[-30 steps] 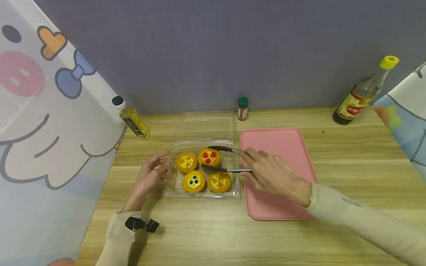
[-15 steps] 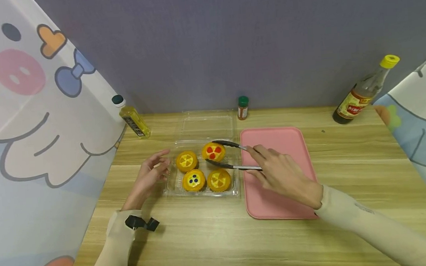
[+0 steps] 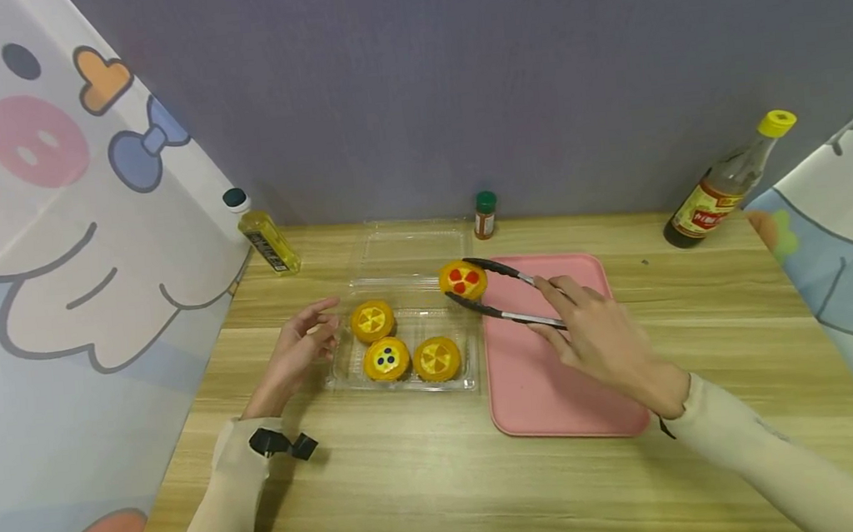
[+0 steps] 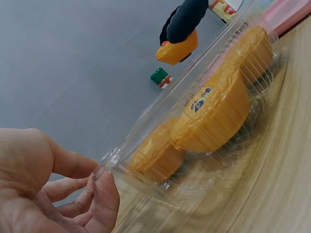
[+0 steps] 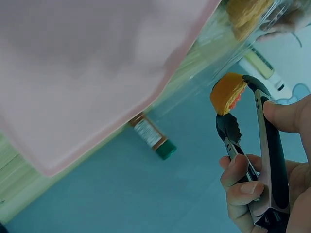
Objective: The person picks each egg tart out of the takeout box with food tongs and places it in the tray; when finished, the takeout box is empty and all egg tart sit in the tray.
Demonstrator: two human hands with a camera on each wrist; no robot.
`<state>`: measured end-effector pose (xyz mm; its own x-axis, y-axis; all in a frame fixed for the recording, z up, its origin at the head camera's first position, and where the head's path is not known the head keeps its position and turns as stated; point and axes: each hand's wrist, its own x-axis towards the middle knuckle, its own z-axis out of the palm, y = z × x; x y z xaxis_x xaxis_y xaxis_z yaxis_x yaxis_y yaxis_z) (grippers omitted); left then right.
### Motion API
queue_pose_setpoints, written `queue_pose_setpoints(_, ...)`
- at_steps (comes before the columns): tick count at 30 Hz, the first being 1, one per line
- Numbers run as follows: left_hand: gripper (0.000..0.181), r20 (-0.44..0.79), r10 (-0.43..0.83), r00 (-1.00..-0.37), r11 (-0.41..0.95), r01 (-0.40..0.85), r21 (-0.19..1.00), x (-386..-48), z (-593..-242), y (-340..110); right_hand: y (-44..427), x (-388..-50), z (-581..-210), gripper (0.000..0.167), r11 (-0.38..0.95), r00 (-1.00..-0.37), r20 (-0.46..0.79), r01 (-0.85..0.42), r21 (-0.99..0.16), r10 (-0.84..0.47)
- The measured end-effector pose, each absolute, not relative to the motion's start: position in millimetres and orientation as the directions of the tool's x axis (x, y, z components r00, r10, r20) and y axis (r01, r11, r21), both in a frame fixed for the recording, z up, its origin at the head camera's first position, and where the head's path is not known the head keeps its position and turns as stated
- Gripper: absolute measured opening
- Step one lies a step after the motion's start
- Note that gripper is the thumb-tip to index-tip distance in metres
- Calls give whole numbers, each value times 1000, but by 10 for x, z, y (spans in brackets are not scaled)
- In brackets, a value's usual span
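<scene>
My right hand [image 3: 601, 336] grips black-tipped metal tongs [image 5: 272, 160], fingers and thumb wrapped around the two arms. Held in the tongs' tips is an egg tart with red topping [image 3: 463, 281], raised above the gap between the container and the pink tray [image 3: 557, 398]. At the left, my left hand [image 3: 301, 347] pinches the rim of a clear plastic container [image 4: 146, 114] between thumb and fingers. Inside the container sit a tart with blue dots [image 3: 386, 359] and two yellow-topped tarts, one a far-left tart [image 3: 372, 320] and one a near-right tart [image 3: 437, 359].
The container's clear lid [image 3: 413, 246] lies folded back towards the wall. A green-capped spice jar [image 3: 485, 215] stands behind the tray. An oil bottle [image 3: 270, 241] is at the back left, a yellow-capped sauce bottle [image 3: 715, 201] at the back right.
The tongs have lifted the red-topped tart from the container's far-right spot and carried it up and right towards the tray. My left hand has stayed at the container's left edge.
</scene>
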<state>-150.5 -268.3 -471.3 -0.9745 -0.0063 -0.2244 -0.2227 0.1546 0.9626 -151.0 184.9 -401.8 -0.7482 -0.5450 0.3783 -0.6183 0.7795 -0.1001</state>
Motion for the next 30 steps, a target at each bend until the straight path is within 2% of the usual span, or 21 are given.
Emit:
queue_pose_setpoints(15,50,-223,-6,-975,170,-220,960,-1495,-4708,-2694,2211,-1601,-4109,63,824,-801,378,-547,-149,-464)
queue_pose_setpoints(30,49,-221,-6,-975,153,-220,963,-1492,-4703,-2675,2369,-1696,-4308,61,828,-803,370,-544,-134,-468)
